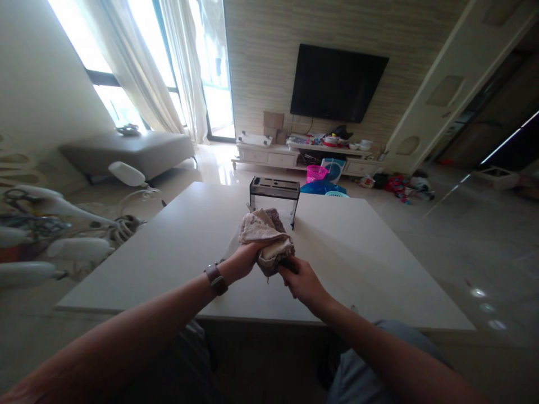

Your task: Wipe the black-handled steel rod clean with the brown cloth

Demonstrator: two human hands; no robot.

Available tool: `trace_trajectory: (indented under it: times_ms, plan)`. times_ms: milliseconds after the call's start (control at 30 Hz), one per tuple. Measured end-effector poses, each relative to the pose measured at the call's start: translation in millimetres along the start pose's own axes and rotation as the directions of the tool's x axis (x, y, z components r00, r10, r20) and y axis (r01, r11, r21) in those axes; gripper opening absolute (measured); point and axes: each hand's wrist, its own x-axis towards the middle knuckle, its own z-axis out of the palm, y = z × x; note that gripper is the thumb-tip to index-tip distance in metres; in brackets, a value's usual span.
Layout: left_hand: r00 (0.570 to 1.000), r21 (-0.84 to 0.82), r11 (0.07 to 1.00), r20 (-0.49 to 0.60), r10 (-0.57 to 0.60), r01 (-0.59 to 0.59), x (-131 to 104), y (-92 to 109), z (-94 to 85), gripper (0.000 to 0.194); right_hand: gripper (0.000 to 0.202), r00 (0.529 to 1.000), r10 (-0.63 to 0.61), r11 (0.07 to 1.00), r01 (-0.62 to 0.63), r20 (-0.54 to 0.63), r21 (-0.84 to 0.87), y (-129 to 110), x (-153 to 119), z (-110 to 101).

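Note:
A folded beige and grey-brown cloth (pixel 266 231) is bunched above the middle of the white table (pixel 353 264). My left hand (pixel 243 261), with a watch (pixel 216 279) on its wrist, is closed around the cloth from the left and below. At the cloth's lower right, my right hand (pixel 304 283) is wrapped round a dark handle (pixel 289 264). Whatever the handle belongs to is hidden by the cloth, so its kind does not show. Just beyond the cloth stands a slotted black rack (pixel 274 188) with clear sides, partly covered by the cloth.
White chair-like parts and coiled hoses (pixel 126 221) crowd the left side. A grey bench (pixel 130 154) stands by the curtains. Beyond the table are a pink basket (pixel 315 173), a blue bag (pixel 318 187) and a low TV cabinet (pixel 263 157). Bags (pixel 398 182) lie on the floor at right.

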Motion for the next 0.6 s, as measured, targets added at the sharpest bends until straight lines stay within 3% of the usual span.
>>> trace_trajectory:
  times_ms: [167, 467, 600]
  plan:
    - [0.999, 0.002, 1.000, 0.043, -0.015, 0.015, 1.7, 5.6, -2.1, 0.049, 0.023, 1.000, 0.012, 1.000, -0.012, -0.011, -0.012, -1.9, 1.6, 3.6]
    - [0.996, 0.032, 0.996, -0.019, -0.083, 0.083, -2.0, 6.7, -4.1, 0.046, 0.020, 1.000, 0.011, 1.000, -0.010, 0.020, -0.023, -0.2, 0.8, 5.6]
    - [0.998, 0.041, 0.997, -0.032, -0.056, 0.058, -0.7, 6.1, -4.1, 0.049, 0.022, 1.000, 0.009, 1.000, -0.008, 0.024, -0.015, 1.2, 1.0, 5.6]
